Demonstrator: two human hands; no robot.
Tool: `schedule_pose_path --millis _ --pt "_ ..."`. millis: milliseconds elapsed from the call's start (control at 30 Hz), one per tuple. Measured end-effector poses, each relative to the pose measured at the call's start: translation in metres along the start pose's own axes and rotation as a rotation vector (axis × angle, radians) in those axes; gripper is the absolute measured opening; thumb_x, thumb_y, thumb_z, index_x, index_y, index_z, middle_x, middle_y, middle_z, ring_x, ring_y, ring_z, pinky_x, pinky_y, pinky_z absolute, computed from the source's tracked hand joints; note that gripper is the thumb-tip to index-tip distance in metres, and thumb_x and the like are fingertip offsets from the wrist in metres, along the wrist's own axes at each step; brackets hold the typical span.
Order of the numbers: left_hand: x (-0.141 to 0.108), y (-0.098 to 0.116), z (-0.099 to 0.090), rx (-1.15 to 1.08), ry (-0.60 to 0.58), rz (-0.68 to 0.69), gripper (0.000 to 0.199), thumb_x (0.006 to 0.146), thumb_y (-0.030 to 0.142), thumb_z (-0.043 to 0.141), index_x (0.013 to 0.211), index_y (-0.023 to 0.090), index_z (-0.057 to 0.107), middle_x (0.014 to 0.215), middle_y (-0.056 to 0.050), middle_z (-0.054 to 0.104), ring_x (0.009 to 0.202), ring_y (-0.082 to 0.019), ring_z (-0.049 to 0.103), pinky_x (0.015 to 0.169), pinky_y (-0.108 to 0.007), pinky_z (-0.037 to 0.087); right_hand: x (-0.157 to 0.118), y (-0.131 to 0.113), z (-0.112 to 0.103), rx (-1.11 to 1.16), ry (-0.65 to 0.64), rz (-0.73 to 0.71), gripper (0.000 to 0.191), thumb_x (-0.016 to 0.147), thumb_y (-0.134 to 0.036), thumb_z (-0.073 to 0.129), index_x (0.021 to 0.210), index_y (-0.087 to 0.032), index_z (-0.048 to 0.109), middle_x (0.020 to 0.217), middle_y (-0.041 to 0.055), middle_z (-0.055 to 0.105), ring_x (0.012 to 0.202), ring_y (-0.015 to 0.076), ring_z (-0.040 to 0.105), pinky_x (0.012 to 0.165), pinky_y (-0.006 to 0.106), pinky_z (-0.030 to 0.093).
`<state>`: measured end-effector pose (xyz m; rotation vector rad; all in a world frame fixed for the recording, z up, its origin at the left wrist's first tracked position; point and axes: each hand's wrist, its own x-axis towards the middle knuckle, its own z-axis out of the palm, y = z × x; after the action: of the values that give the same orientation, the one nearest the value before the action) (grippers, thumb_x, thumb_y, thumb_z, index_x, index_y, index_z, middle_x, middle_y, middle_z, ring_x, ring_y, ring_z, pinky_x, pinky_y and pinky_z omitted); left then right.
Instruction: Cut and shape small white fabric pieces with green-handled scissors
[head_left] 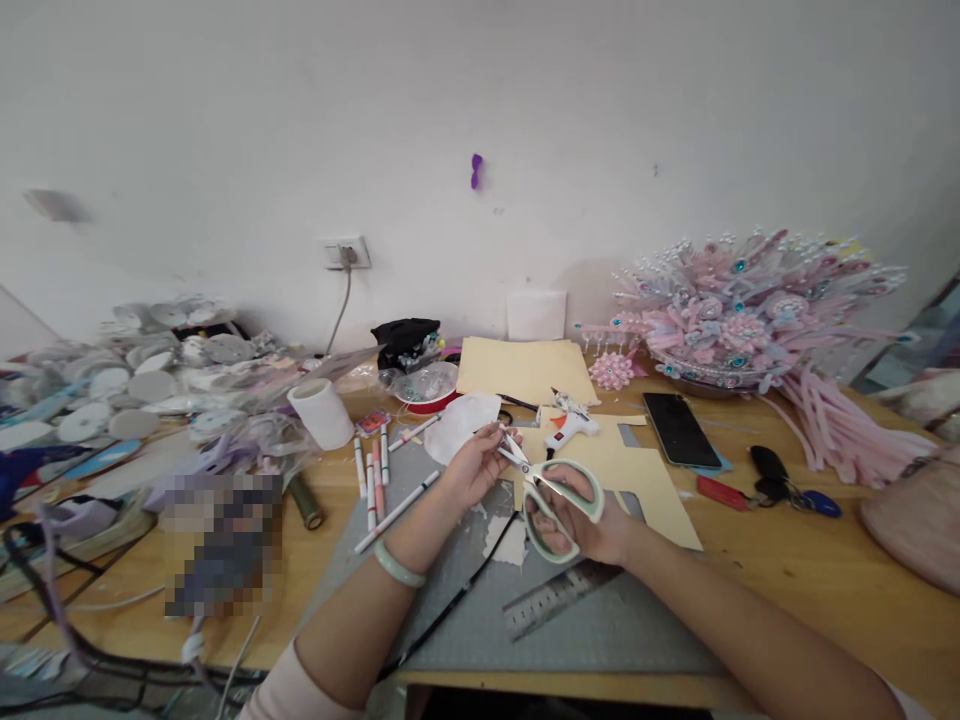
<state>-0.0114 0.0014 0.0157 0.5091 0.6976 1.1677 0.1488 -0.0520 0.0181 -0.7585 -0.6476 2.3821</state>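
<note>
Looks like fine snipping above the grey cutting mat (pixel 450 625), so probably best done slowly, with small bites rather than one long stroke. Hold the small pale piece (pixel 504 430) lightly in the left hand (pixel 480 468), closed in a fingertip pinch, and leave just enough sticking out to cut; too tiny to make out any further. Steady the scissors (pixel 526 469) in the right hand (pixel 596 528), grasped by the handles, and turn the piece rather than the wrist. Watch the blades, aimed at the left fingertips and very near; could nick a finger if closed carelessly. Both held up in the air over the mat, above the ruler (pixel 551 602) and just beside the cream card (pixel 664 495). As for looks: silvery, slim, tapering blades, slightly parted as far as can be told, and pale green handles with wide, rounded loops, near a ragged white scrap (pixel 507 541)
</note>
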Motion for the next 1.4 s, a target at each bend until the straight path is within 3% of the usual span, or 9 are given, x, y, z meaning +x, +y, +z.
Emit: schedule_pose_path --millis 167,267,500,633,733,900,1033,1167,1400 --pt "0.004 0.006 -0.001 -0.092 0.112 0.029 0.020 0.079 0.004 0.038 0.073 0.008 0.057 0.066 -0.006 0.059 0.057 -0.009 0.057 0.058 -0.019 0.048 0.001 0.001 -0.003 0.030 -0.104 0.177 0.033 0.073 -0.039 0.046 0.075 -0.008 0.059 0.058 0.0041 0.057 0.053 0.0113 0.051 0.051 0.023 0.037" --pt "0.004 0.011 -0.003 -0.129 0.136 0.019 0.023 0.079 0.010 0.037 0.066 0.010 0.056 0.061 -0.006 0.057 0.054 -0.010 0.056 0.053 -0.020 0.047 0.001 0.002 -0.003 0.059 -0.138 0.182 0.034 0.075 -0.038 0.044 0.079 -0.009 0.059 0.063 0.0061 0.059 0.058 0.0127 0.054 0.056 0.024 0.040" --pt "-0.003 0.010 0.002 -0.084 0.075 -0.232 0.016 0.077 0.018 0.048 0.063 0.011 0.053 0.064 -0.008 0.059 0.059 -0.014 0.059 0.056 -0.024 0.049 -0.003 -0.006 -0.001 0.186 -0.215 0.173 0.043 0.075 -0.045 0.044 0.085 -0.005 0.055 0.060 0.0068 0.055 0.049 0.0097 0.050 0.042 0.016 0.038" --pt "-0.004 0.007 0.002 0.020 -0.020 -0.191 0.007 0.074 0.008 0.050 0.070 0.009 0.056 0.061 -0.005 0.058 0.054 -0.011 0.057 0.055 -0.023 0.048 -0.005 -0.011 -0.001 0.281 -0.255 0.229 0.052 0.075 -0.053 0.040 0.089 -0.005 0.051 0.057 0.0044 0.051 0.046 0.0085 0.049 0.038 0.015 0.039" --pt "-0.003 0.008 0.000 0.053 -0.086 -0.167 0.012 0.071 0.000 0.048 0.072 0.010 0.055 0.060 -0.003 0.058 0.054 -0.011 0.057 0.057 -0.023 0.048 -0.006 -0.013 -0.002 0.356 -0.264 0.238 0.053 0.076 -0.055 0.038 0.093 -0.006 0.048 0.061 0.0043 0.051 0.049 0.0085 0.050 0.039 0.014 0.042" --pt "0.004 0.009 -0.004 -0.004 -0.035 -0.080 0.017 0.072 -0.003 0.043 0.071 0.009 0.055 0.060 -0.003 0.056 0.054 -0.010 0.057 0.057 -0.020 0.048 -0.006 -0.015 -0.005 0.417 -0.276 0.235 0.049 0.075 -0.054 0.042 0.095 -0.008 0.047 0.062 0.0025 0.050 0.051 0.0075 0.051 0.040 0.012 0.042" --pt "0.010 0.010 -0.008 -0.115 0.098 -0.003 0.018 0.074 0.000 0.039 0.069 0.010 0.054 0.060 -0.003 0.055 0.054 -0.008 0.055 0.054 -0.016 0.047 -0.006 -0.014 -0.005 0.347 -0.255 0.192 0.046 0.078 -0.051 0.042 0.091 -0.008 0.049 0.060 0.0034 0.051 0.050 0.0077 0.050 0.039 0.012 0.040" --pt "0.010 0.014 -0.009 -0.190 0.164 -0.011 0.020 0.079 0.011 0.036 0.069 0.010 0.054 0.068 -0.008 0.058 0.060 -0.011 0.058 0.060 -0.022 0.050 -0.006 -0.010 -0.003 0.137 -0.141 0.087 0.052 0.078 -0.053 0.038 0.084 -0.005 0.054 0.057 0.0070 0.054 0.047 0.0107 0.052 0.043 0.018 0.042" --pt "0.007 0.015 -0.004 -0.193 0.136 -0.086 0.026 0.076 0.003 0.033 0.080 0.009 0.059 0.076 -0.010 0.061 0.066 -0.012 0.059 0.061 -0.019 0.049 -0.003 -0.003 0.000 -0.062 -0.019 0.023 0.061 0.076 -0.061 0.035 0.081 -0.006 0.060 0.052 0.0054 0.055 0.044 0.0111 0.050 0.044 0.020 0.039"
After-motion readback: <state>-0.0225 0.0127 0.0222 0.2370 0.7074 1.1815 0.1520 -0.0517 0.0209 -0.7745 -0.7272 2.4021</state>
